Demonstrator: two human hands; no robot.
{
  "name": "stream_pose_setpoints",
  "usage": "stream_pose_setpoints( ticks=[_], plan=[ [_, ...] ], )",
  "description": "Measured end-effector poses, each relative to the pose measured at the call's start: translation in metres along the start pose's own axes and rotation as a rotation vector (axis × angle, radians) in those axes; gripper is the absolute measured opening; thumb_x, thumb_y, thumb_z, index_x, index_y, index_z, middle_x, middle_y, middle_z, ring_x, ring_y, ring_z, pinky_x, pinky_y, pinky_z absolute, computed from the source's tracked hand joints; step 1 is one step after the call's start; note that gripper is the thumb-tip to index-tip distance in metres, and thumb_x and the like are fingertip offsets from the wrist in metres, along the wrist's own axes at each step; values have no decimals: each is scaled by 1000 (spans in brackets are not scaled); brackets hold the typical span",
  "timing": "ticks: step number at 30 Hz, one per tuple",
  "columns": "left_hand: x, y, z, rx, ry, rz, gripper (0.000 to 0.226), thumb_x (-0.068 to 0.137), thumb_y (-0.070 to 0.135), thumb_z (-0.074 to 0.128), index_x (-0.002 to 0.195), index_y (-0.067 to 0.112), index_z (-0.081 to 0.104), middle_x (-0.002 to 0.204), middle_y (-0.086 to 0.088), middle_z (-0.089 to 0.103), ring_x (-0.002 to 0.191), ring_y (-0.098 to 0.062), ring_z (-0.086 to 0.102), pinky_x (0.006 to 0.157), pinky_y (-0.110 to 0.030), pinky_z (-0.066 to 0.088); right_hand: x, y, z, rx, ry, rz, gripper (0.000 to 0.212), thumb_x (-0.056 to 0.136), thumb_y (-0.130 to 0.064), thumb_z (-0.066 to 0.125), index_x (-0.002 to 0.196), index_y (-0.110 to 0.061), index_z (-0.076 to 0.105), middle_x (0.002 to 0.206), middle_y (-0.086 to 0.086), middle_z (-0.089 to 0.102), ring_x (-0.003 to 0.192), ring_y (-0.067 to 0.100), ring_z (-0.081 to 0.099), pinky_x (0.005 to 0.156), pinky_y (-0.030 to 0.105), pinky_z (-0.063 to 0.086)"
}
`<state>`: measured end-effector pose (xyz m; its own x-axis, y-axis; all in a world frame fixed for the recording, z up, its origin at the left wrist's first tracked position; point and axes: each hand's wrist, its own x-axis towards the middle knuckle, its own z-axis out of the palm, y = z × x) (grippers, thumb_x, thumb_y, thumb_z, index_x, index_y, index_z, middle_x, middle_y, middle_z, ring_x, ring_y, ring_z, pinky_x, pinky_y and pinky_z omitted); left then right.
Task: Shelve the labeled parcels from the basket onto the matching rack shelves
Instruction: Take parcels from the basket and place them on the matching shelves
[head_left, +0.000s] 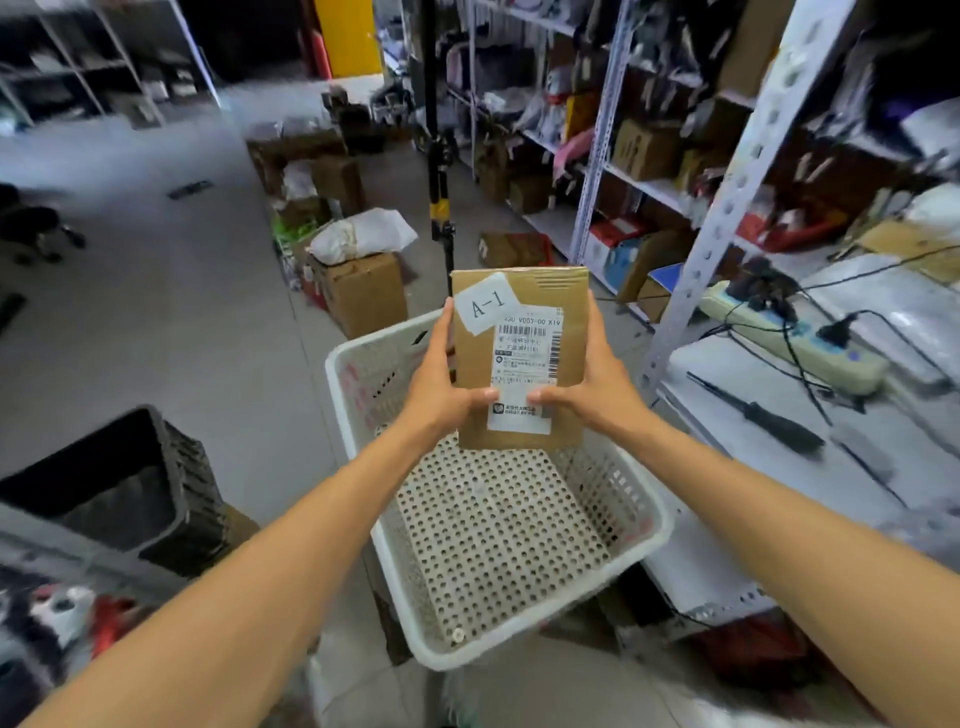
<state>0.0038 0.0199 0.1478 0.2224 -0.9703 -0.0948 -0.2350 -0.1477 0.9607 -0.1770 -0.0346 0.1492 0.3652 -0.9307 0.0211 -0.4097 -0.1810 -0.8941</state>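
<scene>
**A:** Status check, biggest item first. What do we have?

**B:** 1. Rack (727, 218), rt side: pale perforated uprights, shelves packed w/ boxes and bags.
2. Basket (660, 525), white plastic, perforated bottom. It sits below our hands, just beside the rack's lower shelf.
3. Crate (171, 467), black, on the floor to the left, well apart from the basket.
4. Box (363, 293), brown cardboard, on the floor beyond the basket, w/ a white bag on top.

**A:** And the parcel? Location and grip, pls.

**B:** Parcel (571, 332): flat brown cardboard mailer, held upright over the basket's far end, printed side toward us, touching neither basket nor rack. Left hand (436, 389) grips the left edge and right hand (605, 387) grips the right edge. Both thumbs are pressed on the front, fingers wrapped behind. The thumb tips nearly meet on the shipping label (524, 364).

**A:** Smaller items?

**B:** Power strip (789, 338) on the rack's lower shelf, black plugs and cords in it. Screwdriver (763, 418), black, lying nearer us on the same shelf. Tag (485, 304): white, tilted, top-left corner of the parcel, reads "A-1". Shelf markings on the rack are too blurred to read.
</scene>
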Motion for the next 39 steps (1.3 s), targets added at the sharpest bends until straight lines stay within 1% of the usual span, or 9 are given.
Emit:
stream_pose_setpoints(
  ticks=[6, 9, 11, 14, 20, 24, 27, 35, 39],
  plan=[
    [-92, 28, 44, 50, -10, 82, 114, 70, 4, 81, 149, 44, 10, 141, -1, 44, 130, -17, 43, 104, -43, 44, -106, -2, -46, 3, 83, -17, 131, 64, -13, 87, 152, -37, -8, 150, -1, 37, 135, 17, 38, 113, 45, 33],
    [-144, 38, 70, 24, -37, 112, 111, 72, -3, 78, 151, 37, 11, 131, 5, 45, 112, 0, 51, 81, -14, 51, -164, 1, -65, -10, 96, -13, 132, 63, -18, 87, 150, -42, -9, 145, -1, 45, 133, 19, 43, 109, 49, 37],
    [-176, 41, 89, 10, -50, 127, 110, 73, -5, 76, 152, 33, 10, 128, 8, 44, 103, 10, 49, 71, -7, 49, -197, 5, -80, -24, 104, -6, 129, 64, -18, 87, 151, -39, -6, 141, 0, 50, 129, 19, 47, 107, 46, 40],
    [-214, 45, 115, 28, -70, 147, 111, 72, -2, 78, 151, 37, 11, 129, 8, 45, 114, 2, 47, 85, -18, 50, -243, 13, -102, -35, 133, 1, 126, 65, -18, 86, 150, -40, -4, 136, -2, 52, 125, 19, 49, 104, 44, 42],
    [-260, 52, 178, 34, -146, 156, 111, 70, -4, 79, 149, 40, 14, 130, 1, 48, 112, -7, 48, 72, -9, 47, -324, 31, -149, -40, 207, 20, 120, 69, -8, 82, 152, -33, 0, 129, -8, 54, 117, 9, 51, 102, 29, 40],
    [-288, 53, 217, -2, -134, 110, 112, 68, -3, 81, 149, 34, 13, 120, 7, 48, 91, 12, 48, 76, -17, 46, -359, 42, -174, -97, 201, 18, 109, 75, -9, 76, 151, -40, 6, 131, -3, 57, 121, 13, 52, 104, 34, 42],
    [-300, 52, 240, -25, -136, 98, 112, 68, -5, 80, 148, 37, 14, 120, 9, 46, 104, -2, 47, 83, -24, 47, -377, 49, -188, -141, 209, 46, 112, 73, -11, 74, 150, -44, 0, 138, -2, 49, 127, 16, 46, 107, 41, 39],
    [-286, 96, 311, -5, -409, 223, 109, 72, -4, 77, 147, 42, 14, 118, 6, 49, 96, -6, 56, 60, -10, 49, -416, 65, -251, -129, 479, 114, 119, 69, -1, 79, 153, -32, 0, 134, -8, 47, 124, 14, 48, 106, 40, 42],
    [-269, 125, 368, -38, -565, 274, 111, 70, -10, 75, 147, 41, 15, 124, -1, 54, 113, -21, 57, 79, -29, 56, -433, 74, -294, -156, 653, 194, 120, 69, -1, 80, 153, -32, 0, 132, -4, 51, 119, 13, 50, 99, 30, 46]
  ],
)
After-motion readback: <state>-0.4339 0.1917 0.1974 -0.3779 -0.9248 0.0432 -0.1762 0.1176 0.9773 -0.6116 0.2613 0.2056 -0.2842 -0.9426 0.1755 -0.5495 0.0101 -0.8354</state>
